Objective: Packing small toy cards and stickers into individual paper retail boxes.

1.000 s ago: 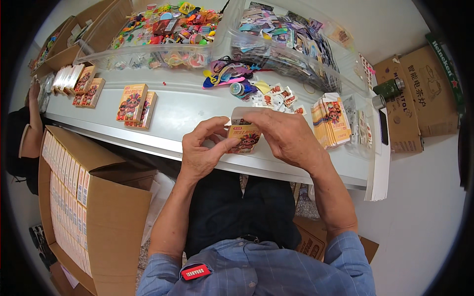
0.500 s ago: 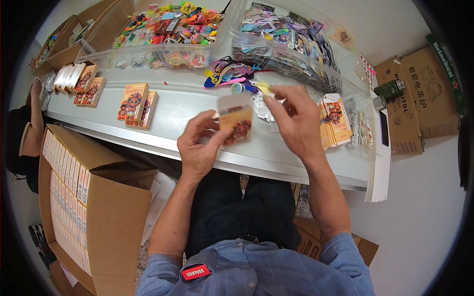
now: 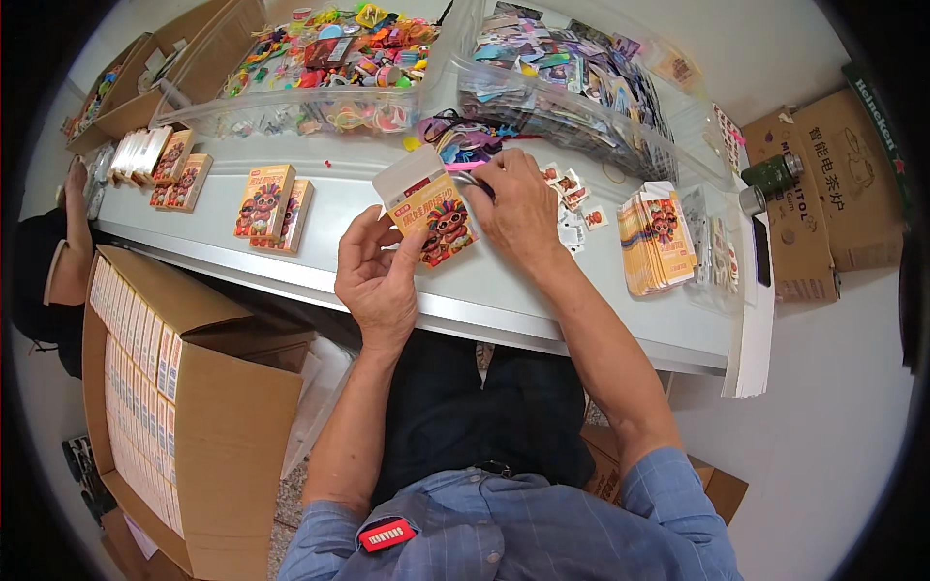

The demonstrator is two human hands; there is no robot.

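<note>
My left hand (image 3: 380, 281) grips a small orange cardboard box (image 3: 444, 221) printed with a colourful cartoon figure. Its white top flap (image 3: 405, 174) stands open, and the box tilts above the table's front part. Close to the box's right side is my right hand (image 3: 518, 211), thumb and fingers pinched together. Whatever lies between those fingertips is mostly hidden; something greyish shows there. Just beyond the hands is a small heap of purple, blue and pink trinkets (image 3: 467, 145). Small printed pieces (image 3: 572, 208) are scattered to the right of my right hand.
Clear bins of mixed toys (image 3: 329, 108) and cards (image 3: 591, 111) stand at the back. Flat printed cartons (image 3: 659, 242) are stacked right; filled boxes (image 3: 262, 203) stand left. A large carton (image 3: 232, 436) of boxes is at lower left. Another person's arm (image 3: 73, 232) shows far left.
My right hand has moved left and down to the box's side; the yellow piece at its fingertips is no longer visible there. The box has tilted and moved slightly left, its open flap now clear.
</note>
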